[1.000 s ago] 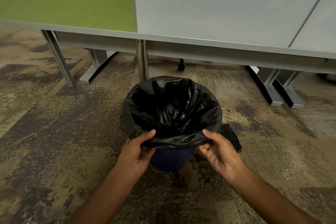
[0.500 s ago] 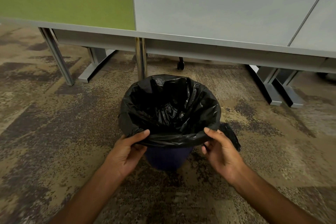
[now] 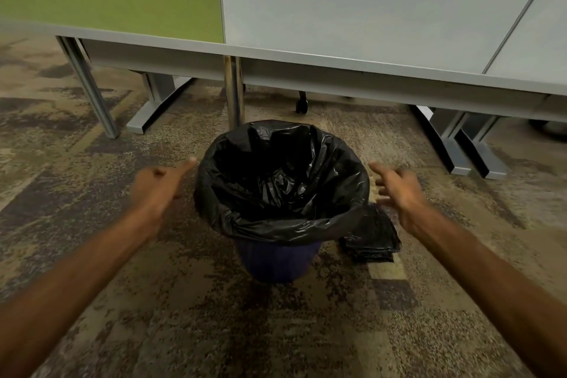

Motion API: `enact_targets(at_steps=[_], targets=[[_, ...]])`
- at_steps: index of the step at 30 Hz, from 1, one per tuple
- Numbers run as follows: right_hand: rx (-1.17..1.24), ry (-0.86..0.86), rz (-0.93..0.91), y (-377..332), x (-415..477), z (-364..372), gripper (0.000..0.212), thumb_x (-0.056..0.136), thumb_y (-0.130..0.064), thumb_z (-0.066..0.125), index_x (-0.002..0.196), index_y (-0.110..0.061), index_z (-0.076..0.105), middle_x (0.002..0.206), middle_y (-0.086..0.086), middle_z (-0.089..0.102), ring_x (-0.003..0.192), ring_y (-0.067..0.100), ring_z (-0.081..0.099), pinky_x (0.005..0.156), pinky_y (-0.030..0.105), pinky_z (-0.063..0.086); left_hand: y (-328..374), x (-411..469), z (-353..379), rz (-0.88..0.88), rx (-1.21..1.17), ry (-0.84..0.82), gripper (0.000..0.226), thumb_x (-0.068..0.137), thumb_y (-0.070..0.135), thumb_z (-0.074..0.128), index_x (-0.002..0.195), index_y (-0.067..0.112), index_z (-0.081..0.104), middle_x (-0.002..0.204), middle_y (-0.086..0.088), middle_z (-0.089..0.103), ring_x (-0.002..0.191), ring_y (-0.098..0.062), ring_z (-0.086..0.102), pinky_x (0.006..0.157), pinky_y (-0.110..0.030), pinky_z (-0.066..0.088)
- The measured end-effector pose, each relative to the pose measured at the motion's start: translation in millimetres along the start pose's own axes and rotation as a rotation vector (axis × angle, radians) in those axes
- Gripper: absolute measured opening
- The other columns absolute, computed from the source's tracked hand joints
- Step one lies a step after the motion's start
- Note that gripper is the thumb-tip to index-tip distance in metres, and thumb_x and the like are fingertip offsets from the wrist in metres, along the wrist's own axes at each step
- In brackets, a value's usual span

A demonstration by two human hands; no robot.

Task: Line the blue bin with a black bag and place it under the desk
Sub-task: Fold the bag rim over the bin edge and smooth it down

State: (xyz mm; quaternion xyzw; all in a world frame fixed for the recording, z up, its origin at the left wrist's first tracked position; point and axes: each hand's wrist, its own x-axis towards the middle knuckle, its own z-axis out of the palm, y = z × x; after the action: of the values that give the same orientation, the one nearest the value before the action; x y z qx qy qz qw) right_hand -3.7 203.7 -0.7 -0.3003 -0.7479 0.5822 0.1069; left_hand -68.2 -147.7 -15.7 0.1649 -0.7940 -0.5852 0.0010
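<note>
The blue bin (image 3: 276,261) stands upright on the carpet in front of the desk (image 3: 306,55). A black bag (image 3: 282,181) lines it, its edge folded down over the rim so only the bin's lower part shows. My left hand (image 3: 156,184) hovers just left of the rim, apart from the bag, fingers spread and blurred. On the other side my right hand (image 3: 399,190) is held open, a little off the rim, holding nothing.
A stack of folded black bags (image 3: 372,236) lies on the floor against the bin's right side. A chrome desk leg (image 3: 234,92) stands right behind the bin. Grey desk feet (image 3: 153,110) (image 3: 469,153) flank the space; a chair castor (image 3: 301,104) sits under the desk.
Both hands have let go of the bag's front edge and moved apart and forward to either side of the bin. The bin has not moved.
</note>
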Motion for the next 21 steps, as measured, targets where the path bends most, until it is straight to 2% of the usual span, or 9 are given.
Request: enact_targets(at_steps=[2,4,6,8,11,14,18,21], targets=[[-0.152,-0.035,-0.065,-18,11,2,0.043,0.086,-0.038,0.063,0.108,-0.001,0.058,0.104,0.011,0.06,0.082,0.019,0.056,0.056,0.027,0.044,20,14,-2,0.043,0.16,-0.036,0.055,0.065,0.064,0.071,0.077,0.012,0.06,0.077,-0.006,0.064,0.073,-0.024,0.066,0.077,-0.039,0.056],[-0.256,-0.076,-0.085,-33,19,4,0.042,0.084,-0.037,0.067,0.102,0.0,0.061,0.098,0.011,0.061,0.08,0.021,0.058,0.054,0.026,0.046,36,23,0,0.016,0.232,-0.123,0.063,0.055,0.065,0.076,0.077,0.007,0.063,0.069,-0.006,0.063,0.058,-0.018,0.06,0.059,-0.029,0.054],[-0.303,-0.129,-0.024,-42,26,6,0.039,0.08,-0.036,0.071,0.094,-0.001,0.062,0.095,0.012,0.064,0.08,0.023,0.061,0.054,0.028,0.049,47,27,7,-0.039,0.254,-0.205,0.051,0.065,0.052,0.078,0.081,0.007,0.061,0.068,-0.007,0.056,0.054,-0.015,0.051,0.043,-0.021,0.046],[-0.354,-0.174,0.051,-47,32,8,0.034,0.078,-0.032,0.074,0.09,-0.002,0.063,0.09,0.013,0.067,0.068,0.021,0.062,0.05,0.028,0.049,53,30,15,-0.058,0.274,-0.197,0.035,0.075,0.032,0.077,0.087,0.004,0.061,0.074,-0.009,0.06,0.057,-0.016,0.053,0.035,-0.015,0.044],[-0.397,-0.211,0.102,-49,38,10,0.025,0.08,-0.02,0.072,0.092,0.0,0.064,0.083,0.012,0.067,0.058,0.017,0.061,0.045,0.026,0.049,54,35,18,-0.077,0.314,-0.174,0.022,0.076,0.015,0.077,0.085,0.001,0.063,0.071,-0.012,0.062,0.046,-0.015,0.057,0.038,-0.018,0.048],[-0.42,-0.236,0.129,-48,46,8,0.026,0.08,-0.012,0.071,0.099,0.004,0.066,0.084,0.015,0.068,0.06,0.018,0.063,0.049,0.027,0.055,53,42,18,-0.119,0.335,-0.174,0.015,0.078,0.011,0.074,0.086,0.002,0.065,0.066,-0.012,0.062,0.034,-0.012,0.053,0.033,-0.018,0.045],[-0.415,-0.267,0.136,-49,51,6,0.021,0.08,-0.007,0.07,0.097,0.003,0.065,0.08,0.013,0.067,0.058,0.018,0.062,0.044,0.025,0.055,51,47,22,-0.223,0.32,-0.234,0.011,0.085,0.014,0.066,0.082,0.009,0.057,0.069,-0.006,0.052,0.055,-0.016,0.049,0.031,-0.016,0.043],[-0.375,-0.291,0.163,-46,56,7,0.022,0.081,-0.007,0.07,0.1,0.005,0.065,0.086,0.013,0.066,0.062,0.018,0.062,0.052,0.029,0.058,52,41,31,-0.261,0.36,-0.253,0.02,0.091,0.013,0.058,0.073,0.011,0.049,0.069,-0.004,0.045,0.058,-0.014,0.043,0.029,-0.011,0.04]])
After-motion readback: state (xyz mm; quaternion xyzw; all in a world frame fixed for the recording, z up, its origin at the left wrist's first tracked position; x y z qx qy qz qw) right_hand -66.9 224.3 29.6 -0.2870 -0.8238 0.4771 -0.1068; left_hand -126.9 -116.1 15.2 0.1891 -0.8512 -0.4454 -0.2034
